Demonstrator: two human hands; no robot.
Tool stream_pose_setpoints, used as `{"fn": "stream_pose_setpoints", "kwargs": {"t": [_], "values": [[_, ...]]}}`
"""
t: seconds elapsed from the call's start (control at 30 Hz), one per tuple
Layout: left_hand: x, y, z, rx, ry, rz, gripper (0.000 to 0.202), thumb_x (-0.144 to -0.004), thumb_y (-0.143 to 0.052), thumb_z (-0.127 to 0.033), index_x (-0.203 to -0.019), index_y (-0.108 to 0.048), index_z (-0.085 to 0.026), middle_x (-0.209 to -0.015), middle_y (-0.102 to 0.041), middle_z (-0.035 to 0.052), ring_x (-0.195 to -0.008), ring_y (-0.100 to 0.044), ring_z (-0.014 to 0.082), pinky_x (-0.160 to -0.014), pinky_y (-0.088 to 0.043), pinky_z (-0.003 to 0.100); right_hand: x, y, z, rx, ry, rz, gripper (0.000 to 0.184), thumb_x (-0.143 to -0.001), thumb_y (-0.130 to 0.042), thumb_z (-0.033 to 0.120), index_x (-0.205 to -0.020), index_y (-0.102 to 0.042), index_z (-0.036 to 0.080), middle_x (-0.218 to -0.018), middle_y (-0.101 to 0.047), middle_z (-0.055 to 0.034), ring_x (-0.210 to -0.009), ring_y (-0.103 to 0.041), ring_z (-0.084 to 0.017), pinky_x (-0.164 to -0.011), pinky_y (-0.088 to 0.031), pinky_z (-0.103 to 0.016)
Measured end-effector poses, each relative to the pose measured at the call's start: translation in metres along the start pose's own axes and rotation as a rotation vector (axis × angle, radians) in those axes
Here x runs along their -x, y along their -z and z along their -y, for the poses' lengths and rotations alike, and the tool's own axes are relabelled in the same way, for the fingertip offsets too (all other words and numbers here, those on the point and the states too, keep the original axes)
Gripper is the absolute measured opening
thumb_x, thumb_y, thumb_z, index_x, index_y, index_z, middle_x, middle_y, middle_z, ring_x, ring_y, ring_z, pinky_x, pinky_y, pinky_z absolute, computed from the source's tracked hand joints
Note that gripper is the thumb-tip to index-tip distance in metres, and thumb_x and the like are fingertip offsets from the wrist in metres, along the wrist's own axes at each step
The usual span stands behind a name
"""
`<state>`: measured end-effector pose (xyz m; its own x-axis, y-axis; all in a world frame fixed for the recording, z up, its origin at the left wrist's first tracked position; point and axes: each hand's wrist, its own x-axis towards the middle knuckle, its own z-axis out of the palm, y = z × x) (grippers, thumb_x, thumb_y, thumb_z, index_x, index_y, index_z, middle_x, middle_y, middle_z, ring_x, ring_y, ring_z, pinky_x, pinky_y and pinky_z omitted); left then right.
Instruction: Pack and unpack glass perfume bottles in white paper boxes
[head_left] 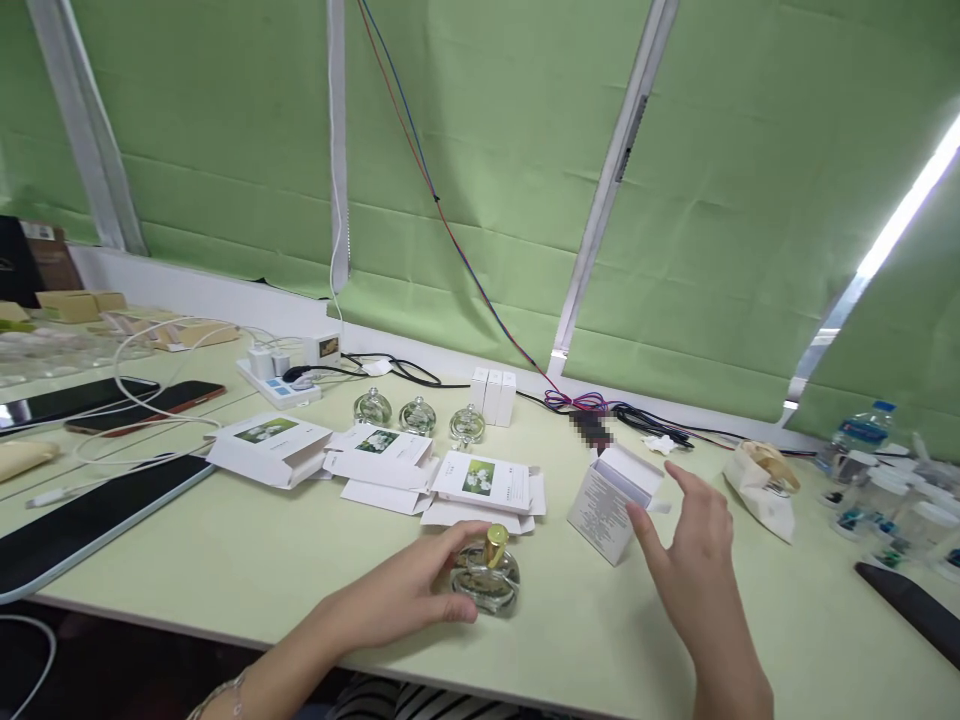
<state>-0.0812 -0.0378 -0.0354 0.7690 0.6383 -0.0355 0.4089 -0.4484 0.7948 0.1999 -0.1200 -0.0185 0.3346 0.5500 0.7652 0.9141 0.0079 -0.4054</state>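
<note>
My left hand (420, 585) is closed around a round clear glass perfume bottle (489, 582) with a gold cap, which rests on the pale green table (225, 560). My right hand (694, 555) is open, fingers spread, its thumb and fingertips touching or almost touching a small white carton (609, 505) that stands tilted with its top flap open. Three flattened white cartons (480, 482) with a flower picture lie just behind the bottle. Three more round glass bottles (417, 414) without caps stand in a row farther back.
A power strip (279, 385) with chargers and cables sits at the back left, with phones and a dark tablet (82, 525) on the left. Small white boxes (493, 395) stand by the wall. At the right are a paper bag (765, 490), small jars and a water bottle (862, 430).
</note>
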Motion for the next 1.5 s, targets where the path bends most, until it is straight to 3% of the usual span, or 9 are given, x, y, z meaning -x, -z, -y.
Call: {"fn": "stream_pose_setpoints", "kwargs": {"t": [0.1, 0.2, 0.3, 0.5, 0.67, 0.9, 1.17, 1.33, 1.5], "values": [[-0.002, -0.012, 0.002, 0.036, -0.040, -0.074, 0.053, -0.075, -0.062, -0.029, -0.124, -0.042, -0.026, -0.120, -0.056, 0.0051, -0.109, -0.050, 0.0237, -0.094, -0.037, 0.037, 0.010, -0.013, 0.039, -0.279, 0.126, 0.132, 0.021, -0.090, -0.042, 0.034, -0.104, -0.053, 0.022, -0.094, -0.059, -0.0076, -0.088, -0.056, -0.024, -0.076, -0.048, -0.039], [-0.003, -0.017, -0.001, 0.038, -0.087, -0.102, 0.033, -0.074, -0.059, -0.021, -0.107, -0.052, -0.024, -0.101, -0.063, 0.0004, -0.093, -0.056, 0.0202, -0.083, -0.041, 0.031, 0.024, -0.035, 0.071, -0.479, 0.288, 0.441, 0.018, -0.087, -0.049, 0.032, -0.103, -0.055, 0.026, -0.091, -0.061, -0.0044, -0.086, -0.058, -0.025, -0.073, -0.050, -0.037], [-0.003, -0.017, -0.002, 0.025, -0.081, -0.124, 0.026, -0.072, -0.058, -0.018, -0.097, -0.054, -0.022, -0.089, -0.063, -0.0019, -0.080, -0.056, 0.0181, -0.071, -0.042, 0.027, 0.031, -0.049, 0.086, -0.521, 0.294, 0.497, 0.020, -0.085, -0.053, 0.029, -0.105, -0.055, 0.030, -0.090, -0.061, -0.0032, -0.084, -0.059, -0.025, -0.070, -0.051, -0.036], [-0.001, -0.015, -0.001, 0.073, -0.114, -0.138, 0.030, -0.074, -0.057, -0.020, -0.104, -0.057, -0.023, -0.097, -0.065, -0.0010, -0.085, -0.056, 0.0180, -0.076, -0.040, 0.025, 0.014, -0.035, 0.088, -0.541, 0.234, 0.372, 0.012, -0.087, -0.051, 0.032, -0.089, -0.059, 0.024, -0.074, -0.060, -0.0018, -0.064, -0.057, -0.018, -0.057, -0.047, -0.028], [-0.001, -0.015, 0.001, 0.051, -0.099, -0.146, 0.035, -0.074, -0.060, -0.026, -0.109, -0.057, -0.025, -0.103, -0.065, -0.0003, -0.091, -0.056, 0.0198, -0.080, -0.040, 0.026, -0.020, -0.002, 0.094, -0.506, 0.130, 0.226, 0.021, -0.085, -0.054, 0.039, -0.094, -0.059, 0.021, -0.079, -0.061, -0.0019, -0.071, -0.056, -0.017, -0.066, -0.044, -0.028], [0.000, -0.015, 0.000, 0.057, -0.097, -0.151, 0.035, -0.073, -0.059, -0.024, -0.108, -0.057, -0.025, -0.102, -0.065, -0.0005, -0.091, -0.056, 0.0191, -0.081, -0.040, 0.026, -0.014, -0.020, 0.074, -0.418, 0.057, 0.420, 0.024, -0.086, -0.049, 0.041, -0.095, -0.059, 0.021, -0.083, -0.060, -0.0036, -0.073, -0.054, -0.017, -0.067, -0.043, -0.029], [-0.002, -0.018, 0.005, 0.054, -0.055, -0.164, 0.032, -0.072, -0.061, -0.023, -0.104, -0.059, -0.023, -0.098, -0.065, 0.0003, -0.090, -0.056, 0.0195, -0.080, -0.040, 0.027, 0.029, -0.045, 0.039, -0.234, -0.029, 0.874, 0.017, -0.082, -0.048, 0.019, -0.095, -0.059, 0.019, -0.091, -0.062, -0.0055, -0.084, -0.057, -0.021, -0.075, -0.044, -0.035], [-0.001, -0.018, 0.004, 0.058, -0.067, -0.157, 0.031, -0.073, -0.060, -0.025, -0.104, -0.058, -0.022, -0.099, -0.065, 0.0012, -0.090, -0.056, 0.0198, -0.080, -0.040, 0.026, 0.024, -0.034, 0.051, -0.279, 0.075, 0.781, 0.022, -0.083, -0.050, 0.021, -0.104, -0.053, 0.022, -0.104, -0.057, -0.0058, -0.102, -0.050, -0.023, -0.088, -0.040, -0.037], [-0.002, -0.018, 0.004, 0.078, -0.074, -0.158, 0.030, -0.073, -0.060, -0.026, -0.104, -0.058, -0.023, -0.099, -0.065, 0.0005, -0.089, -0.057, 0.0193, -0.077, -0.041, 0.025, 0.011, -0.020, 0.072, -0.337, 0.215, 0.743, 0.014, -0.084, -0.048, 0.021, -0.098, -0.050, 0.024, -0.101, -0.054, -0.0037, -0.100, -0.048, -0.021, -0.086, -0.041, -0.034]]}}
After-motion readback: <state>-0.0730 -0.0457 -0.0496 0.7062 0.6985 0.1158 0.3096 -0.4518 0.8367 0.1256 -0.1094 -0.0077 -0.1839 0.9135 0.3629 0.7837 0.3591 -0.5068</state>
